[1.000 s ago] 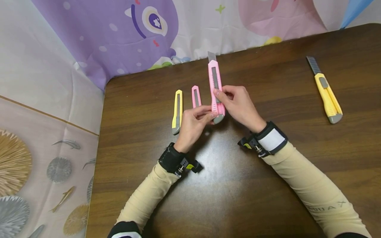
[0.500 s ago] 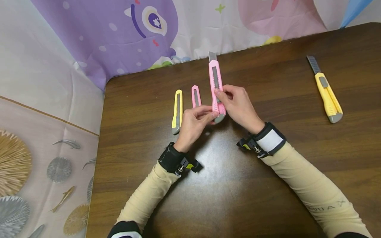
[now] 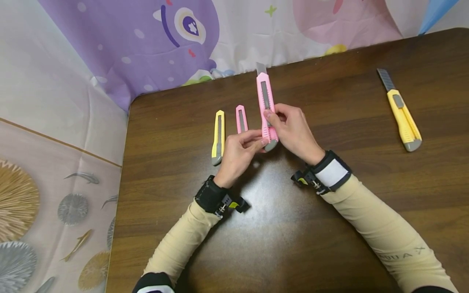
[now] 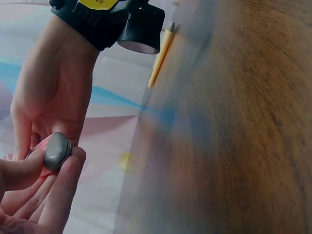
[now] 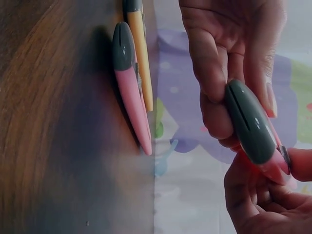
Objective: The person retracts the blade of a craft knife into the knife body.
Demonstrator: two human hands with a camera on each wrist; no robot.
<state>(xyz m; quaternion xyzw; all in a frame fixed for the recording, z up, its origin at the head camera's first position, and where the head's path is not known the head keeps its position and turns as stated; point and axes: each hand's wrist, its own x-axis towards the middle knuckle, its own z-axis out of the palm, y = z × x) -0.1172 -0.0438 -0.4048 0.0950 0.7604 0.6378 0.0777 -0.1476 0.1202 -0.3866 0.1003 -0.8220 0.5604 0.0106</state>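
A pink utility knife (image 3: 264, 87) is held up over the table between both hands, its blade (image 3: 261, 69) out and pointing away. The left hand (image 3: 237, 156) pinches its lower end beside the grey end cap (image 4: 57, 150). Higher on the body, the right hand (image 3: 294, 128) grips the knife with its thumb on the slider side. Just behind the left hand lies a second pink utility knife (image 3: 240, 118), its lower part hidden in the head view; its grey cap shows in the right wrist view. Left of that is a yellow utility knife (image 3: 218, 136) with no blade showing.
Far to the right on the brown wooden table (image 3: 293, 244) lies another yellow utility knife (image 3: 404, 118), blade extended. A printed curtain (image 3: 249, 32) hangs along the table's back edge. Patterned fabric (image 3: 73, 179) covers the left side.
The held pink knife and the right hand have shifted very slightly to the right. Blade length looks the same, and the knives on the table have stayed put.
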